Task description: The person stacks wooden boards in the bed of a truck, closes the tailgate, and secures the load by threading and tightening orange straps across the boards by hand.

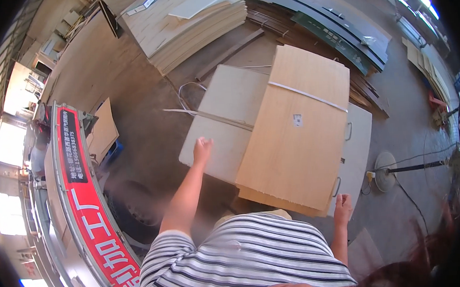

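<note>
Head view, looking down over a striped shirt [247,258]. Both arms are extended forward from the lower edge.

Left hand [202,149]: raised, fingers loosely spread, nothing pinched. It is seen over the near left corner of the pale board [223,123]; whether it touches the board cannot be told.

Right hand [343,206]: fingers curled, held just beside the near right corner of the wood board [297,129]. No clear grip is seen; contact cannot be told.

Wood board: large, tan, grain running lengthwise, laid tilted on top of the stack. A white strap [307,96] crosses its far end and a small white label [297,120] is stuck near its middle. It overlaps the pale board on its left and a second pale panel [358,151] on its right. A strip [207,116] lies across the pale board.

Surroundings: concrete floor [132,97]; a stack of light sheets [191,25] beyond; dark panels [339,31] at upper right; a round stand base [385,171] with cable at right; a red sign panel [95,215] on the machine at left.
</note>
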A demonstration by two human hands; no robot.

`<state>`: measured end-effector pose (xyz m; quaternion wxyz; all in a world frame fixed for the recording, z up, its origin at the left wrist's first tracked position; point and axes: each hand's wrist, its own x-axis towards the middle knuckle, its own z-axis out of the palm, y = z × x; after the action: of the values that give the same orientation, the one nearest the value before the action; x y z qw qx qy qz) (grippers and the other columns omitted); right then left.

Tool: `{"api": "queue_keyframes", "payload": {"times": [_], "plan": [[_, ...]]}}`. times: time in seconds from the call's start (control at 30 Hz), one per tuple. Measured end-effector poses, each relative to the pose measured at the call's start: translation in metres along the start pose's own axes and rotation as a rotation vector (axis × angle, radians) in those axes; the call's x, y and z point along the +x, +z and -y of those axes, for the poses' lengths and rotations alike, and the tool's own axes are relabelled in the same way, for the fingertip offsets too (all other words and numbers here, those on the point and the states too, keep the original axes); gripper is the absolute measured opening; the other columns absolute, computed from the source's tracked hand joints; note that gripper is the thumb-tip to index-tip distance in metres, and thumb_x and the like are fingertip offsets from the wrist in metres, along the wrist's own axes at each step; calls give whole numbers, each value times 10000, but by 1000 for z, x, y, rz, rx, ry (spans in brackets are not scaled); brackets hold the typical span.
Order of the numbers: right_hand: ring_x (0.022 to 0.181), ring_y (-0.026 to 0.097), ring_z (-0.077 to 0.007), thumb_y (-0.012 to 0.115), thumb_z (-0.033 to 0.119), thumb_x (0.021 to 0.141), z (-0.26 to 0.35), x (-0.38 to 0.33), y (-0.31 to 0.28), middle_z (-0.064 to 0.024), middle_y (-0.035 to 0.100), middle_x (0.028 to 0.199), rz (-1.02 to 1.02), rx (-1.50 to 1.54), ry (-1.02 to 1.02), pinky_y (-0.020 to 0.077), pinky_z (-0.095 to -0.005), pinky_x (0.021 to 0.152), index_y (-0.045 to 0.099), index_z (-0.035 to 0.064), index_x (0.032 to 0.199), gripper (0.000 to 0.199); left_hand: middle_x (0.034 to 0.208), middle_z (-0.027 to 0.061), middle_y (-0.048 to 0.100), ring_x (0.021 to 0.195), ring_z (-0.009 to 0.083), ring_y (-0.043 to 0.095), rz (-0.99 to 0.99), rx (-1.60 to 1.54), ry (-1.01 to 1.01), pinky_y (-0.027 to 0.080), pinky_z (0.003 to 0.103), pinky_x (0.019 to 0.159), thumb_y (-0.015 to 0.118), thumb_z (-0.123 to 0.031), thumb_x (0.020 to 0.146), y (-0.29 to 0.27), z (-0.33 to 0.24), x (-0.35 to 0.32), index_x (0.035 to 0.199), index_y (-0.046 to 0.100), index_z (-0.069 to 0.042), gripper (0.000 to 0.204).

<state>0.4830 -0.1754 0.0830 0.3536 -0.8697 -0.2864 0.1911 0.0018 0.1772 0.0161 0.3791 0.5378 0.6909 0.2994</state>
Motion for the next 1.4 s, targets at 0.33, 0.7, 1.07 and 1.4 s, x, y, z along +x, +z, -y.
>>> {"api": "queue_keyframes", "payload": {"times": [0.33, 0.7, 1.07, 1.4], "plan": [[659, 539, -98, 602, 140, 909, 80, -48, 52, -41, 574, 699, 392, 81, -36, 460, -275, 611, 607, -8, 910, 148, 1472, 219, 372, 1347, 302, 392, -28, -579, -472, 337, 417, 1085, 667, -717, 716, -7, 8, 188, 1434, 255, 101, 1163], [1239, 501, -291, 666, 107, 826, 319, 8, 105, -127, 587, 1227, 237, 22, -1029, 294, -475, 1110, 619, 43, 1133, 317, 931, 70, 640, 826, 254, 631, 220, 366, 1302, 514, 361, 760, 526, 78, 815, 1, -271, -9, 1008, 618, -40, 244], [1160, 576, -229, 569, 138, 878, 87, 137, -24, -90, 654, 1116, -454, -602, -505, 392, -497, 985, 620, 114, 898, 60, 1031, 88, 660, 737, 99, 537, -130, -1, 1127, 455, 226, 671, 450, 88, 881, -108, -382, -85, 1131, 619, 0, 315], [694, 707, -235, 508, 235, 972, 23, 142, -91, -169, 691, 785, -458, 321, -85, 561, -342, 583, 662, -16, 1028, 300, 1020, 86, 636, 942, 145, 598, -195, -216, 1193, 473, 234, 814, 480, 89, 873, -104, -469, -147, 1278, 540, 31, 413]]}}
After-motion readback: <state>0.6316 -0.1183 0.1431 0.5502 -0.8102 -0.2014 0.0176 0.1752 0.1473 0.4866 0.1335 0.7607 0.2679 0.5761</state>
